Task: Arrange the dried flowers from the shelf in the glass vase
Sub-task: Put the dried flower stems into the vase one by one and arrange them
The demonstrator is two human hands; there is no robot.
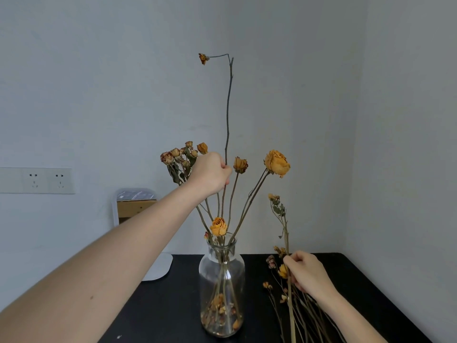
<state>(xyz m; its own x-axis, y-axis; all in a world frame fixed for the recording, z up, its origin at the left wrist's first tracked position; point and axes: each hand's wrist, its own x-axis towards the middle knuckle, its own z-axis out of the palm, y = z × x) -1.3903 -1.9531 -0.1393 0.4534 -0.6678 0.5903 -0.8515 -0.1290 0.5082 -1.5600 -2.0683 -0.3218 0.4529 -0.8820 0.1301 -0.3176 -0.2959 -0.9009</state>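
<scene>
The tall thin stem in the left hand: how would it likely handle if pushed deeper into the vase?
The tall stem, pinched by the left hand, looks dry and very thin, so probably brittle. Its kinked tip carries a small bud, likely to shed. The narrow-necked glass vase might tip.

A black table (173, 305) meets a pale wall corner. On it stand a clear glass vase (221, 288) holding dried flowers, loose dried stems (304, 310) to its right, and a white rounded base (158, 267) at left.

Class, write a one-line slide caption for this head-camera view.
Left hand steadies a tall dried stem in the glass vase while the right hand lifts another flower stem.
</scene>
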